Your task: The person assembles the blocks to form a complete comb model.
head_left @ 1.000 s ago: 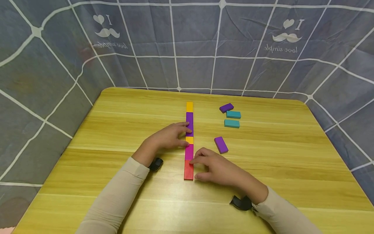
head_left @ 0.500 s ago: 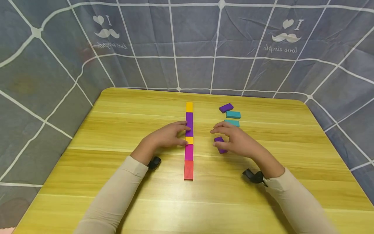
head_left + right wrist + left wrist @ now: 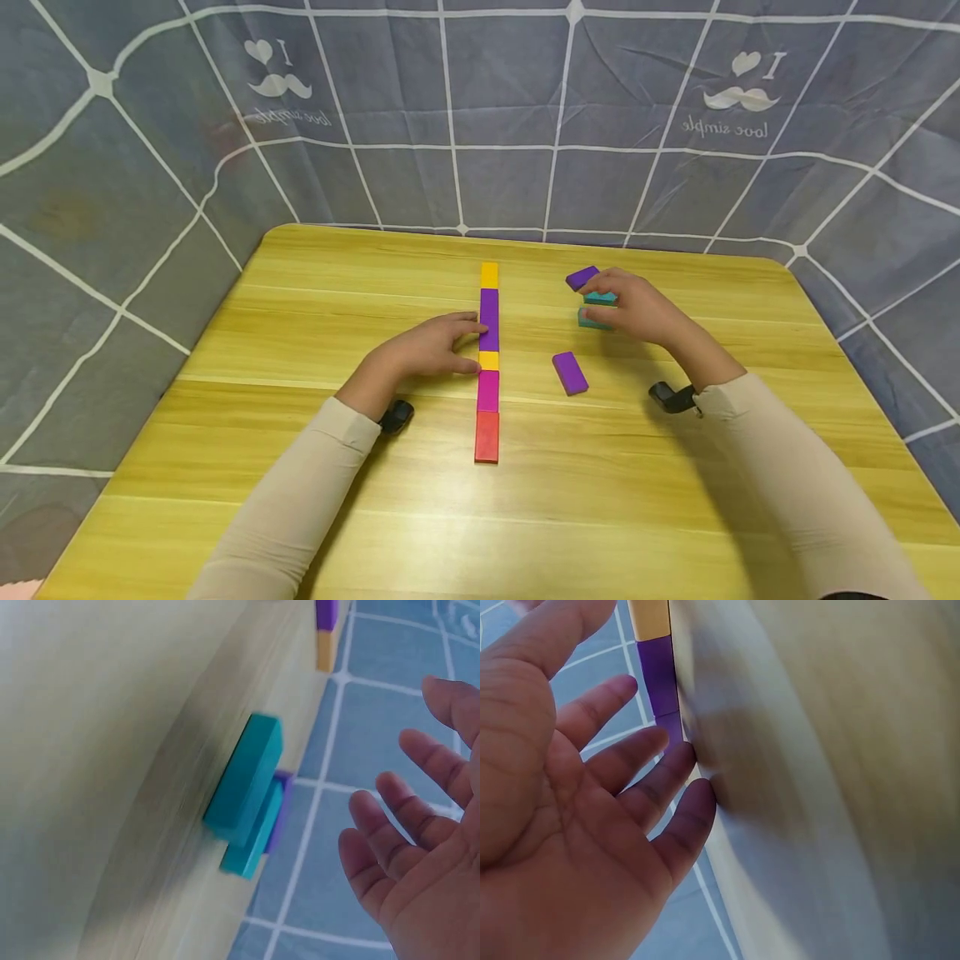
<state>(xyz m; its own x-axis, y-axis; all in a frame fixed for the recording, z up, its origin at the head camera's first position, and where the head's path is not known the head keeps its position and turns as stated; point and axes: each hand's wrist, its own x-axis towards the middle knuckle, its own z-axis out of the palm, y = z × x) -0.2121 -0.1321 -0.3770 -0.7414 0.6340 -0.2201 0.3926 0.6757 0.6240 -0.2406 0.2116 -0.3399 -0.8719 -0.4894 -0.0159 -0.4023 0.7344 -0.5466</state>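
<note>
A straight row of flat blocks runs away from me: red (image 3: 487, 437), magenta (image 3: 488, 392), yellow (image 3: 489, 361), purple (image 3: 489, 304), and yellow (image 3: 490, 276) at the far end. My left hand (image 3: 423, 347) lies along its left side, loosely bent fingertips at the purple part and thumb by the nearer yellow block. In the left wrist view a seam crosses the purple (image 3: 656, 675). Over two teal blocks hovers my right hand (image 3: 643, 308), fingers spread, partly hiding them. The right wrist view shows the nearer teal block (image 3: 244, 780) apart from the fingers.
A dark purple block (image 3: 581, 277) lies behind the teal ones. Nearer me, another purple block (image 3: 570, 373) sits at an angle, right of the row. The wooden table (image 3: 420, 517) ends at a grey gridded curtain (image 3: 502, 192) behind and at both sides.
My right hand has left the red block, passed over the angled purple block and moved away from me to above the teal blocks. The left hand has stayed beside the row.
</note>
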